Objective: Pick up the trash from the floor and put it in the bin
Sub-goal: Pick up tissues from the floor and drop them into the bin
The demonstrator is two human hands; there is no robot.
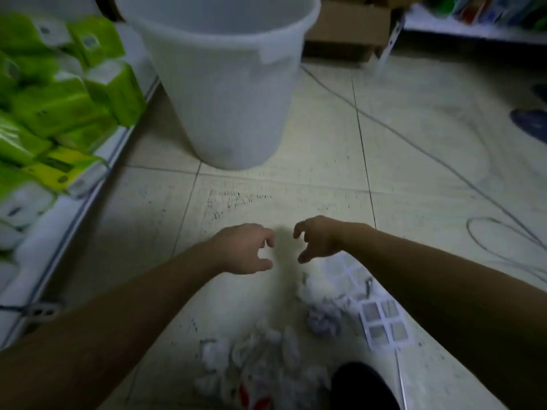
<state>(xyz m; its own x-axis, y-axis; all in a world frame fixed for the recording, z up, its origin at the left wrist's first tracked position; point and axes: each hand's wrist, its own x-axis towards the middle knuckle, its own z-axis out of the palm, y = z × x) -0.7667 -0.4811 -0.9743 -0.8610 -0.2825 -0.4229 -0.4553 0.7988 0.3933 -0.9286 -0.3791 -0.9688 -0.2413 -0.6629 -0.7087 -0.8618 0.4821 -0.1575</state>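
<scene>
Over floor tiles, head view: left hand (245,250) and right hand (318,239) side by side, fingers curled loosely apart, nothing held. Trash (266,365) (crumpled white paper, mostly) heaped on floor (296,199) nearer camera, under forearms; sticker sheet (381,321) beside it. Bin (219,84) upright beyond hands, well apart from heap. Step likely: between grabs. Next: reach back, close fingers on paper, lift toward bin.

No text, brand or number can be read anywhere: the printing on the green packages (68,96) on the shelf (59,232) is too blurred.
</scene>
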